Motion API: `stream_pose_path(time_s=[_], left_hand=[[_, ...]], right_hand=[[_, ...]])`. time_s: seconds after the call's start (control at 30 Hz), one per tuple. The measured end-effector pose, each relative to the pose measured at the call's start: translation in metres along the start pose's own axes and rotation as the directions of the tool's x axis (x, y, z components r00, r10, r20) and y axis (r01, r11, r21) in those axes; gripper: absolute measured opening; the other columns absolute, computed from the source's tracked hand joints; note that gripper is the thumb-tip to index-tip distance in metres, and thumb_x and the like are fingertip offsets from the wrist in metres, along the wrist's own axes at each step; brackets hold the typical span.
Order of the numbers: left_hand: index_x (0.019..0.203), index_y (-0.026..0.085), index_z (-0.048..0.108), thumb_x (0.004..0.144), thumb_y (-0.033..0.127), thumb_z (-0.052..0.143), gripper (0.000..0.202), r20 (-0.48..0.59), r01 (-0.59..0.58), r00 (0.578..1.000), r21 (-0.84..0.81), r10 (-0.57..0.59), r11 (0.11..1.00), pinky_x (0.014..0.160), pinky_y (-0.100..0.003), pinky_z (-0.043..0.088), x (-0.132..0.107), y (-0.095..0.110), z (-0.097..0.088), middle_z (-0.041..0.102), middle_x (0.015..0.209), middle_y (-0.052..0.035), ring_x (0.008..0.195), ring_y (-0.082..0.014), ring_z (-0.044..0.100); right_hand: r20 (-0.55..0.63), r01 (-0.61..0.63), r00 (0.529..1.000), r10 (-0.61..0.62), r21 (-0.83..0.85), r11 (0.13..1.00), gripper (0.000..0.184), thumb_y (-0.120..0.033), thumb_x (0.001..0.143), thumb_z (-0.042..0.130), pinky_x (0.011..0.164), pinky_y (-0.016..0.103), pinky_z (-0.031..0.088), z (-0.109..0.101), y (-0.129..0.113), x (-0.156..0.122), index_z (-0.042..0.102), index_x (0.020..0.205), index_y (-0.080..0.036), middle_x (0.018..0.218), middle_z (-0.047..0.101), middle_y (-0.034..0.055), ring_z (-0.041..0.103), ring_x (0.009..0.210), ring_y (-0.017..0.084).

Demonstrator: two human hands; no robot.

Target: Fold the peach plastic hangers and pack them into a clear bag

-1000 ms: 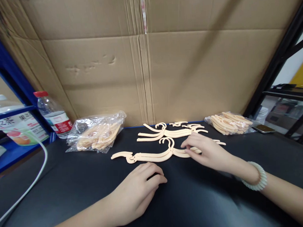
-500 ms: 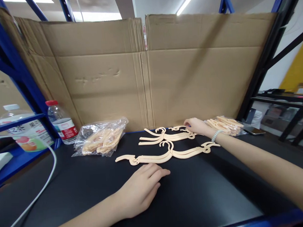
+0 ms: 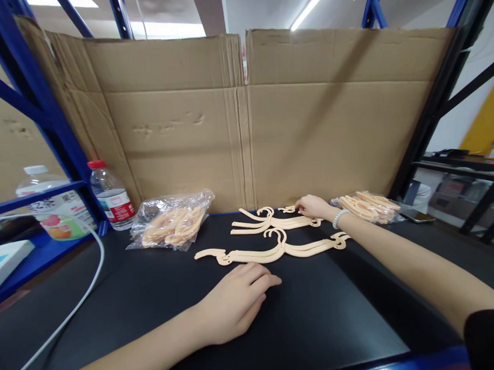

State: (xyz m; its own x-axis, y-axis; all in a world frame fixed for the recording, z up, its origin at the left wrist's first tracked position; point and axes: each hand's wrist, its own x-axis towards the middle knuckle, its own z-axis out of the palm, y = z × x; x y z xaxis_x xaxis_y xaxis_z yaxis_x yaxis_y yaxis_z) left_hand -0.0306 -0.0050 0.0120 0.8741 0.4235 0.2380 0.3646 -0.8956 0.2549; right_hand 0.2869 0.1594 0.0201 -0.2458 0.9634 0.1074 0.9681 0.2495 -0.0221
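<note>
Two hands, two jobs right now: the right hand (image 3: 312,207) is reaching further back than a second ago, off the near cream plastic hanger (image 3: 273,251) and onto the far hanger stack (image 3: 272,223) by the cardboard wall (image 3: 245,125), fingers curling on an end piece, though whether that grip is closed I can't tell. The left hand (image 3: 239,304) is resting flat and loose on the black bench (image 3: 316,323), just short of the near hanger.

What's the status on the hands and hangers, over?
Left hand flat on the mat, holding nothing. Right hand out at the far hangers, fingers touching a small piece. Near hangers lie untouched. Nothing in the way.
</note>
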Motion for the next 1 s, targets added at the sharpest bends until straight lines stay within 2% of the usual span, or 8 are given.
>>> stream_pose_path(time_s=[0.23,0.43,0.47,0.57,0.63,0.7,0.83,1.0], left_hand=[[0.125,0.022,0.050,0.087,0.007,0.044,0.042,-0.021,0.009,1.000,-0.030,-0.009,1.000,0.093,-0.040,0.048,0.000,0.000,0.001,0.061,0.114,-0.0090,0.105,-0.0245,0.056],[0.125,0.024,0.051,0.088,0.011,0.050,0.039,-0.115,0.089,0.985,-0.288,-0.127,0.953,0.101,-0.037,0.046,-0.001,0.008,0.004,0.059,0.123,-0.0074,0.114,-0.0211,0.055],[0.125,0.025,0.051,0.089,0.013,0.050,0.038,-0.132,0.109,0.978,-0.338,-0.162,0.935,0.100,-0.037,0.047,-0.001,0.009,0.005,0.059,0.123,-0.0069,0.114,-0.0205,0.056],[0.130,0.025,0.049,0.091,0.020,0.053,0.040,-0.152,0.159,0.952,-0.495,-0.265,0.854,0.099,-0.039,0.047,0.001,0.007,0.012,0.061,0.124,-0.0071,0.112,-0.0202,0.058],[0.133,0.024,0.047,0.090,0.027,0.056,0.044,-0.133,0.179,0.939,-0.601,-0.318,0.779,0.100,-0.042,0.046,0.003,0.004,0.016,0.062,0.124,-0.0088,0.112,-0.0213,0.059],[0.124,0.020,0.054,0.089,0.037,0.059,0.039,-0.099,0.211,0.919,-0.696,-0.383,0.687,0.098,-0.043,0.047,0.005,0.002,0.018,0.065,0.116,-0.0099,0.107,-0.0229,0.061],[0.109,0.016,0.063,0.089,0.049,0.060,0.039,-0.098,0.182,0.851,-0.866,-0.516,0.465,0.089,-0.039,0.050,0.011,0.000,0.017,0.067,0.099,-0.0079,0.093,-0.0215,0.063],[0.093,0.013,0.069,0.084,0.044,0.068,0.033,-0.045,0.135,0.775,-0.963,-0.630,0.235,0.077,-0.029,0.050,0.011,-0.002,0.020,0.069,0.088,-0.0067,0.078,-0.0154,0.062]], right_hand=[[-0.264,0.057,0.965,0.006,0.227,0.972,0.014,-0.011,0.087,0.057,0.085,0.035,0.050,-0.026,-0.003,-0.015,0.070,0.091,-0.012,0.089,0.071,0.0097,0.066,0.085,0.020],[-0.413,0.166,0.907,0.082,0.529,0.832,0.028,-0.032,0.088,0.054,0.073,0.031,0.055,-0.054,-0.034,-0.049,0.066,0.104,-0.012,0.091,0.072,0.0097,0.067,0.077,0.017],[-0.405,0.196,0.910,0.083,0.599,0.776,0.029,-0.035,0.086,0.057,0.072,0.029,0.055,-0.055,-0.045,-0.058,0.065,0.103,-0.013,0.088,0.072,0.0079,0.067,0.074,0.016],[-0.281,0.262,0.959,0.026,0.921,0.289,0.028,-0.035,0.074,0.074,0.067,0.028,0.055,-0.050,-0.081,-0.085,0.066,0.091,-0.014,0.075,0.069,0.0029,0.064,0.064,0.013],[-0.187,0.197,0.979,-0.083,0.971,0.133,0.025,-0.033,0.074,0.075,0.066,0.027,0.055,-0.043,-0.105,-0.101,0.065,0.088,-0.014,0.069,0.068,0.0014,0.064,0.063,0.013],[-0.118,0.130,0.978,-0.173,0.990,0.057,0.025,-0.033,0.074,0.076,0.064,0.028,0.055,-0.036,-0.125,-0.114,0.062,0.085,-0.015,0.068,0.068,0.0015,0.066,0.064,0.014],[-0.046,0.065,0.955,-0.294,0.996,0.056,0.021,-0.028,0.076,0.073,0.059,0.025,0.054,-0.023,-0.146,-0.125,0.057,0.080,-0.016,0.069,0.067,0.0006,0.065,0.061,0.013],[-0.130,0.214,0.939,-0.318,0.945,0.247,0.018,-0.029,0.076,0.072,0.056,0.021,0.050,-0.024,-0.136,-0.117,0.061,0.080,-0.015,0.072,0.065,0.0007,0.062,0.065,0.012]])
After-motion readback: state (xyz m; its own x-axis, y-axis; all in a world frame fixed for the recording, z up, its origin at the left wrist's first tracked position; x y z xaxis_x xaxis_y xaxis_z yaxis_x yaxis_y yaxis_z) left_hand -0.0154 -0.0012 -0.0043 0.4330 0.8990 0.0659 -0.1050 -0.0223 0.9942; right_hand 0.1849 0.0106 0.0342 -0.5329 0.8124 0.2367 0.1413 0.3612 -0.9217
